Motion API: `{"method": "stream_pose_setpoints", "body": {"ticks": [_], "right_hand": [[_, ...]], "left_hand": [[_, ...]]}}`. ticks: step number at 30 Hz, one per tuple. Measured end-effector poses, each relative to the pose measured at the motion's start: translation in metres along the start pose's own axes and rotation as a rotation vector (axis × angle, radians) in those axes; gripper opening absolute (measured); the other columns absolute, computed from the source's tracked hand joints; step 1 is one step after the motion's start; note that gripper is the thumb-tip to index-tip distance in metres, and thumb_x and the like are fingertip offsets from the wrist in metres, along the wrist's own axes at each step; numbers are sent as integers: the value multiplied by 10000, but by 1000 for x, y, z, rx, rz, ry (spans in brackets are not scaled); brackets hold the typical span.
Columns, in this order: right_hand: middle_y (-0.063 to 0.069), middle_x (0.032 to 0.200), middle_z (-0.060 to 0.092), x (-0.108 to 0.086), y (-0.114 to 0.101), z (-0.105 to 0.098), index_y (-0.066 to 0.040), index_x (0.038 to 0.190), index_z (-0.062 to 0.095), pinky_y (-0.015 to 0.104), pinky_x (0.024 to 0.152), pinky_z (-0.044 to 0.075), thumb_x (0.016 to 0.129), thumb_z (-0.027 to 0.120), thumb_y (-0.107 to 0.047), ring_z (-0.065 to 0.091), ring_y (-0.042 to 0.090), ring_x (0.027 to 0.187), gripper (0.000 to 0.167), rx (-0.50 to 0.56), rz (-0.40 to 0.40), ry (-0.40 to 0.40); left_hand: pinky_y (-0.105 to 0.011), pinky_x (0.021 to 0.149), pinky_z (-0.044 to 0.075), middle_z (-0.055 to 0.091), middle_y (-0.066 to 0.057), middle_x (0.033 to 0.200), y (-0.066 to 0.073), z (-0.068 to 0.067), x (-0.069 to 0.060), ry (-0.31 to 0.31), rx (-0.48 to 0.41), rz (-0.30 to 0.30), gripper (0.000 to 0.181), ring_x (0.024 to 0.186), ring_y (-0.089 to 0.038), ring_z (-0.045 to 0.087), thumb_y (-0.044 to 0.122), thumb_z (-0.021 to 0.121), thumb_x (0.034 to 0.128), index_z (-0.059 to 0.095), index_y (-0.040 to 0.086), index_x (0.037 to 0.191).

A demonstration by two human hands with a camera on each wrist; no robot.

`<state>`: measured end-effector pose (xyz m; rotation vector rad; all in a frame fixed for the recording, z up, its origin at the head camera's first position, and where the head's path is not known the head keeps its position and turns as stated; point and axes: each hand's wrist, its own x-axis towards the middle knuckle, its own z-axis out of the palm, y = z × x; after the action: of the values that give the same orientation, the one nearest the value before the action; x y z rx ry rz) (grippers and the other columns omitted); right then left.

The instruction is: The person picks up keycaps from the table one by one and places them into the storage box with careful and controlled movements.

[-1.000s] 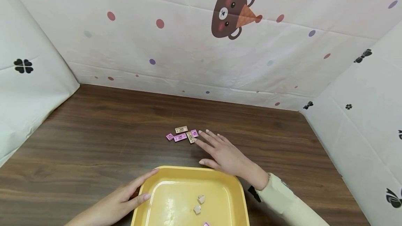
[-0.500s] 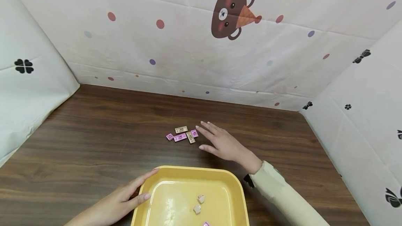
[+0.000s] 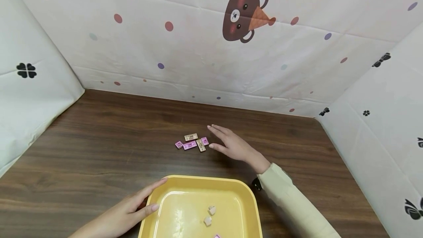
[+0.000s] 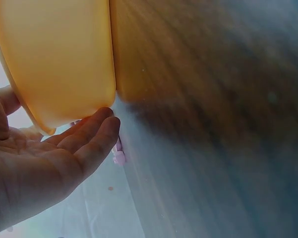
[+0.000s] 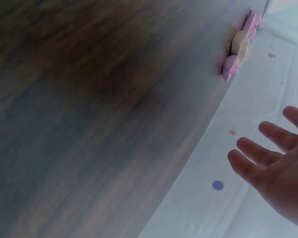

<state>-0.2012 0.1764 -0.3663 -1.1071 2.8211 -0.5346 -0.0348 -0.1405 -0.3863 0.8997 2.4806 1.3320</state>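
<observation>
My left hand (image 3: pixel 130 208) grips the left wall of a yellow plastic tray (image 3: pixel 205 178), thumb over the rim and fingers along the outside. In the left wrist view those fingers lie against the outer wall of the tray (image 4: pixel 59 59). My right hand (image 3: pixel 232 147), fingers extended, hovers just right of a small cluster of printed blocks. The cluster has a beige block (image 3: pixel 191 137), a second beige block (image 3: pixel 201 145), a long purple block (image 3: pixel 190 145), and smaller purple blocks (image 3: pixel 179 144). From the right wrist, these purple and beige blocks (image 5: pixel 239 43) stand apart from the hand.
Inside the tray lie two small beige pieces, one (image 3: pixel 212 210) behind the other (image 3: pixel 207 221), and part of a purple piece (image 3: pixel 216 236). The brown wood-grain table (image 3: pixel 99 150) meets white printed sheets (image 3: pixel 185 54) at the back and sides.
My right hand has moved away from me and drawn back from the cluster's right side, lifting off the blocks. The blocks stay where they were, and my left hand keeps its hold on the tray.
</observation>
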Motion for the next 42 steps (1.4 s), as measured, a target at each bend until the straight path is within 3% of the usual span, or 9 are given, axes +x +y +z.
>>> {"method": "stream_pose_setpoints", "body": {"ticks": [15, 19, 24, 30, 36, 42], "right_hand": [[128, 1401, 385, 15, 15, 7, -91, 1420, 321, 431, 1021, 304, 935, 490, -377, 365, 258, 1271, 588, 198, 67, 19], [164, 1276, 494, 19, 16, 10, -47, 1394, 361, 409, 886, 423, 924, 540, -297, 519, 256, 1070, 562, 266, 73, 35], [141, 1152, 578, 25, 19, 12, -33, 1361, 414, 302, 733, 453, 900, 588, -242, 548, 164, 846, 535, 385, 121, 30], [86, 894, 579, 30, 24, 14, 7, 1349, 411, 266, 586, 457, 897, 593, -189, 509, 141, 641, 525, 560, 174, -52], [168, 892, 582, 31, 28, 15, 21, 1345, 407, 349, 640, 523, 896, 589, -142, 565, 215, 729, 511, 734, 228, -144], [121, 824, 601, 34, 33, 18, 7, 1325, 441, 291, 544, 504, 896, 576, -87, 550, 164, 627, 459, 845, 269, -206]], "left_hand": [[-209, 868, 411, 482, -61, 1333, -1, 1, -1, 22, 21, 36, 535, 1140, -55, 477, 168, 497, 946, 283, 159, 1437], [-209, 859, 417, 475, -51, 1340, -1, 1, -1, 22, 23, 46, 537, 1122, -49, 486, 163, 496, 946, 281, 157, 1438], [-215, 843, 428, 470, -35, 1346, -1, 1, -1, 27, 37, 56, 540, 1096, -46, 499, 153, 501, 943, 281, 154, 1437], [-227, 841, 432, 464, -18, 1354, -1, 1, -1, 39, 67, 60, 540, 1105, -50, 496, 160, 509, 940, 290, 160, 1434], [-211, 860, 418, 375, 41, 1423, -2, 1, -1, 34, 41, 69, 536, 1138, -38, 468, 149, 503, 942, 290, 150, 1433], [-204, 880, 404, 357, 38, 1434, -2, 1, -1, 30, 34, 65, 535, 1177, -33, 434, 154, 500, 944, 287, 155, 1435]]}}
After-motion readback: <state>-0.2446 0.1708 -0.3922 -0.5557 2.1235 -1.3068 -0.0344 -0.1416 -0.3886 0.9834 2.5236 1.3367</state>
